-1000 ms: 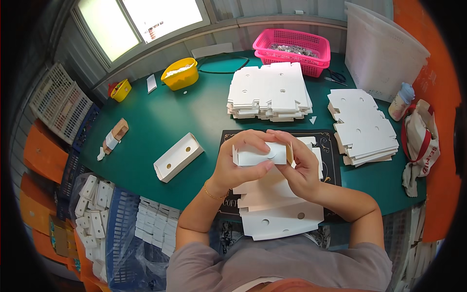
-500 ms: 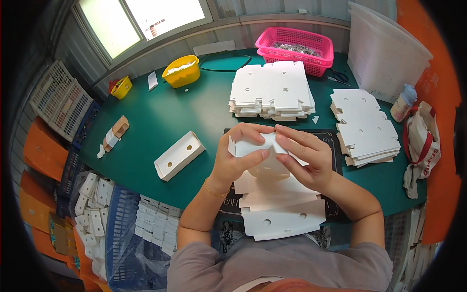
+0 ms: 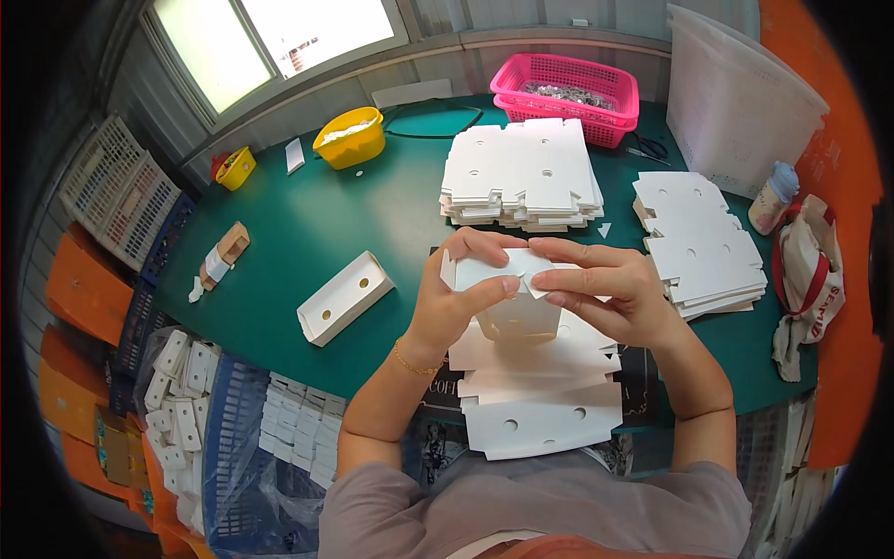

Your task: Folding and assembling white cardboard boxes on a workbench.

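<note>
Box of folded white cardboard at frame centre. I read both grips closed on it: bare left hand holding left end, bare right hand pinching flap. Step seems flap-closing; next move calls for firm tuck.

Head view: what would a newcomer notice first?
Probably the bright pink basket, at the far side of the green table, behind a card stack. Nearer, the left hand and right hand hold a white box above flat card. A larger yellow tub stands out to the basket's left.
</note>
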A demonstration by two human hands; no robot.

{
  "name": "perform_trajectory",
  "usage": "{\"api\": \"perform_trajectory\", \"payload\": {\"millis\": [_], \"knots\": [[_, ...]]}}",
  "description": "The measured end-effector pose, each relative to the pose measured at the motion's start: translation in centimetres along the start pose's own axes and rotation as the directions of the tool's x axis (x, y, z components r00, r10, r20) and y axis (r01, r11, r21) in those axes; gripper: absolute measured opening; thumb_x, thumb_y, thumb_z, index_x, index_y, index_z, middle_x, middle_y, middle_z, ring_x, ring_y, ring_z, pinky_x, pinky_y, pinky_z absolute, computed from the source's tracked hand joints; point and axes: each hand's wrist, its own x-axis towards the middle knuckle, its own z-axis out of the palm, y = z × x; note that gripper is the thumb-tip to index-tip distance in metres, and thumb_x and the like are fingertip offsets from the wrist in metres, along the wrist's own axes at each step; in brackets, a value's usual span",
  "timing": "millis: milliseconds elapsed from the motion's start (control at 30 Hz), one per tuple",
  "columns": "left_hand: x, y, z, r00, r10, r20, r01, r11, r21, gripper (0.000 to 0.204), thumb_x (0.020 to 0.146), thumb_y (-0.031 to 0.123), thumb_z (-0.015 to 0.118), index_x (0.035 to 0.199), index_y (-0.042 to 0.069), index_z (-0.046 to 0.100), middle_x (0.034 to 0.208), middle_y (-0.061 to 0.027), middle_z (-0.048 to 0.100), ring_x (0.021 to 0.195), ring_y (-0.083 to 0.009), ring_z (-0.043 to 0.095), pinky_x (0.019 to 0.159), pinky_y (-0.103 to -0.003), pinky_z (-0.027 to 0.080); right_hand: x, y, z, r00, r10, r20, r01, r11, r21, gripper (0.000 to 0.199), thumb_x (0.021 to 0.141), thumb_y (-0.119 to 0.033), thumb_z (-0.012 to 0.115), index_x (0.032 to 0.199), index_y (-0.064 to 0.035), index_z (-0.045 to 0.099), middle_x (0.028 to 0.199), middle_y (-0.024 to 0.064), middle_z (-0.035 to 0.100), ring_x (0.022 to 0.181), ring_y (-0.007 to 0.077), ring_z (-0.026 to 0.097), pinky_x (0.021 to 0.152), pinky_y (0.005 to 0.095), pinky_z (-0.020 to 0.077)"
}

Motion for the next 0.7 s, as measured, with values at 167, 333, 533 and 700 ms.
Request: {"api": "perform_trajectory", "payload": {"millis": [167, 333, 533, 700], "knots": [[-0.2, -0.7, -0.1, 0.998, 0.065, 0.019, -0.066, 0.996, 0.056, 0.026, 0.081, 0.004, 0.073, 0.1, 0.005, 0.056, 0.12, -0.0149, 0.064, 0.106, -0.0186, 0.061, 0.091, -0.034, 0.05, -0.3, -0.5, 0.5, 1.0, 0.021, -0.013, -0.021, 1.0, -0.018, 0.031, 0.084, 0.001, 0.074, 0.114, -0.0059, 0.073, 0.129, 0.0211, 0.064, 0.095, 0.0263, 0.073, 0.077, 0.0295, 0.0582], [-0.4, -1.1, -0.3, 0.989, 0.14, 0.036, -0.143, 0.987, 0.075, 0.032, 0.082, 0.005, 0.07, 0.108, 0.006, 0.052, 0.12, -0.0139, 0.059, 0.108, -0.0189, 0.058, 0.093, -0.034, 0.049, -0.8, -0.8, 2.4, 0.99, -0.123, -0.064, 0.09, 0.922, -0.377, 0.037, 0.084, -0.003, 0.075, 0.121, -0.0075, 0.069, 0.127, 0.0227, 0.064, 0.106, 0.0348, 0.069, 0.089, 0.0375, 0.0555], [-0.3, -1.3, -0.1, 0.978, 0.21, 0.014, -0.21, 0.967, 0.144, 0.031, 0.084, 0.005, 0.066, 0.11, 0.005, 0.049, 0.12, -0.0145, 0.057, 0.109, -0.0191, 0.056, 0.095, -0.034, 0.048, -0.3, -0.7, 1.9, 0.981, -0.183, -0.061, 0.139, 0.89, -0.433, 0.036, 0.085, -0.001, 0.073, 0.12, -0.0062, 0.069, 0.126, 0.0219, 0.065, 0.107, 0.0338, 0.069, 0.091, 0.0385, 0.0552], [-0.5, -1.4, 0.3, 0.98, 0.19, 0.054, -0.196, 0.964, 0.181, 0.029, 0.088, 0.005, 0.064, 0.111, 0.006, 0.047, 0.12, -0.0147, 0.056, 0.109, -0.0183, 0.056, 0.095, -0.034, 0.048, -0.1, -0.9, 0.0, 0.998, -0.063, 0.026, 0.065, 0.993, -0.097, 0.035, 0.084, 0.002, 0.072, 0.118, -0.0066, 0.071, 0.125, 0.0187, 0.067, 0.106, 0.0312, 0.07, 0.087, 0.0342, 0.0569]]}}
